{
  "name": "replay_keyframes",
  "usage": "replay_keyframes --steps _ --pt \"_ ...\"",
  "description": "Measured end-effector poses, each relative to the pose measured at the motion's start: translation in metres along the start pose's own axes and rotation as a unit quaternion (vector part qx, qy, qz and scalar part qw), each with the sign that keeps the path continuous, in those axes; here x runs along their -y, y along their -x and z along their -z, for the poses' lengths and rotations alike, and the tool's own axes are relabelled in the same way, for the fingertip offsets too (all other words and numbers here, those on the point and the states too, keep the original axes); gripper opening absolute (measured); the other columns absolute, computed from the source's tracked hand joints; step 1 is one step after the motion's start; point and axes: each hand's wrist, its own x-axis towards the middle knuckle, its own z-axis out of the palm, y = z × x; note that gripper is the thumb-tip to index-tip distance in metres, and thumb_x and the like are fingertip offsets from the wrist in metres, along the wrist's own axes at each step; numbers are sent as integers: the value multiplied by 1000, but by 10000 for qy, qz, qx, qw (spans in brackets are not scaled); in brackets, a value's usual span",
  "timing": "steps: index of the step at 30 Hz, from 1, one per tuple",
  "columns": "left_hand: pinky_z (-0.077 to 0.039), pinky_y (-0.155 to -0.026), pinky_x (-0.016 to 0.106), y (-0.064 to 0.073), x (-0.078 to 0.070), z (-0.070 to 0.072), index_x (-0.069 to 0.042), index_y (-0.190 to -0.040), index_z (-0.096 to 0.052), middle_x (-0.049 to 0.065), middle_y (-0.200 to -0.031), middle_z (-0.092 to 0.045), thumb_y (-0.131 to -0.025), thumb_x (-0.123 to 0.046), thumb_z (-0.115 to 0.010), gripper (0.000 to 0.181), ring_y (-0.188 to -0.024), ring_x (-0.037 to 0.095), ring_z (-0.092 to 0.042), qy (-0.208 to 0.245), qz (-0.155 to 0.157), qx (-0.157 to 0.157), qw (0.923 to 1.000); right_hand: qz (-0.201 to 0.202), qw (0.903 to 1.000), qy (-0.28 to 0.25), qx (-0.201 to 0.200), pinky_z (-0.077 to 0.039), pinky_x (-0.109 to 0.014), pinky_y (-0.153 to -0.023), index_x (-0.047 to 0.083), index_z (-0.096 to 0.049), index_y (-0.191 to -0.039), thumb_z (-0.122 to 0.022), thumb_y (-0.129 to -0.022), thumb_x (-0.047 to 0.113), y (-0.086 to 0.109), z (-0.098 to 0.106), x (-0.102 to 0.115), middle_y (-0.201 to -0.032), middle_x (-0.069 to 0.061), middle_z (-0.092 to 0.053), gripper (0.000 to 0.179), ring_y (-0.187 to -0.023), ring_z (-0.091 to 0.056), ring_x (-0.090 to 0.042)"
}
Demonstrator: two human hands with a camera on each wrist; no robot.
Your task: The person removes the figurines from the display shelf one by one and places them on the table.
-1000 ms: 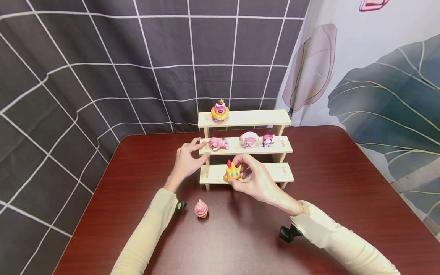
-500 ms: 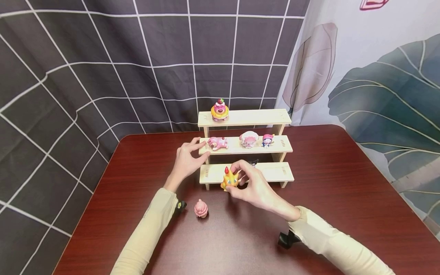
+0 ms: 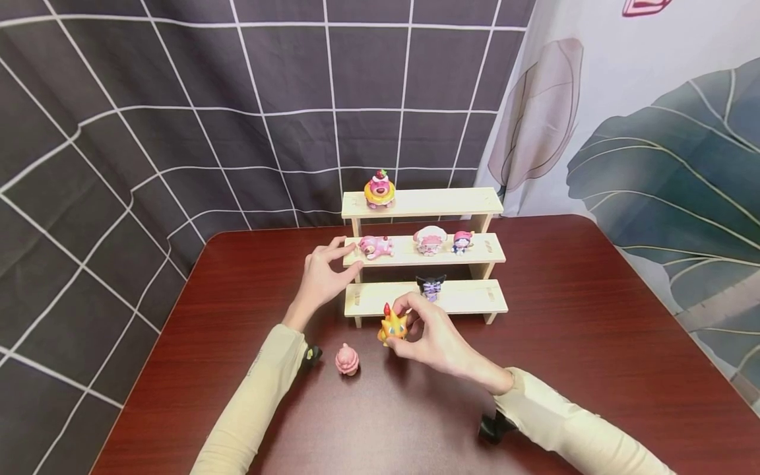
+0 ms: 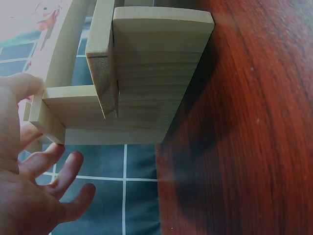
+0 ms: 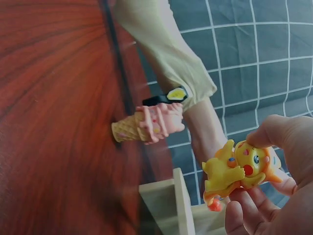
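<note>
My right hand (image 3: 436, 340) pinches a yellow-orange toy figurine (image 3: 393, 328) with a red tip, between thumb and fingers. It is held up in front of the lowest tier of a pale wooden three-tier display shelf (image 3: 463, 203). The right wrist view shows the figurine (image 5: 227, 169) side-on, its face toward the thumb. My left hand (image 3: 323, 280) grips the left end of the middle tier, thumb at the front edge; in the left wrist view its lower fingers (image 4: 68, 174) spread below the board. A pink ice-cream-cone figurine (image 3: 347, 360) stands on the table, nearer me.
On the top tier sits a pink bear figurine in a yellow ring (image 3: 379, 191). The middle tier bears a lying pink bear (image 3: 377, 247), a white-and-pink figurine (image 3: 430, 241) and a small pink-capped one (image 3: 462, 242). A black-eared purple figurine (image 3: 430, 288) stands on the lowest tier.
My right hand has drawn the yellow figurine down and toward me, away from the lowest tier, uncovering the black-eared figurine. The left hand has stayed on the shelf.
</note>
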Motion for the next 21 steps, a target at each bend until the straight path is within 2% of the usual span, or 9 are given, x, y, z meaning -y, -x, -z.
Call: replay_keyframes --steps 5,14,21 --pt "-42 -91 54 1 0 0 -5 -119 -74 21 -132 -61 -82 -22 -82 41 -110 40 -58 -7 13 32 10000 133 9999 43 18 -50 -27 -59 9 -57 -98 -81 -72 -1 6 -6 -5 -87 3 -56 36 -71 -57 -14" --pt "-44 -91 52 0 -2 1 -4 -118 -74 19 -132 -62 -82 -22 -82 42 -111 39 -59 -15 -3 24 10000 1 9998 19 178 -51 -28 -59 10 -57 -99 -81 -71 0 13 -15 -10 -86 4 -58 38 -71 -58 -11" --pt "-43 -92 52 -1 -4 2 -5 -120 -73 18 -134 -61 -83 -23 -81 42 -111 39 -58 -89 62 83 9999 -109 9997 22 207 -51 -30 -58 9 -57 -99 -81 -71 -1 18 -21 -15 -85 3 -57 38 -69 -58 -13"
